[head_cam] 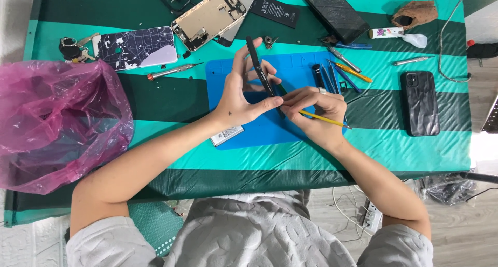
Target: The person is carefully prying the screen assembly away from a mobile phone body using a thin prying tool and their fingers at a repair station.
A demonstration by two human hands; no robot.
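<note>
Phone (258,65) edge-on over blue mat (290,75) — left hand (241,98) grips it; right hand (316,111) holds yellow pry tool (324,119) at lower edge. Separation seemingly just begun — opened chassis (210,15) lies on desk (155,98).

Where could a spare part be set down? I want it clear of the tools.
Free cloth lies between the pink bag and the blue mat, and between the mat and the black cased phone. The far edge is crowded: opened phone, battery, screwdrivers.
</note>
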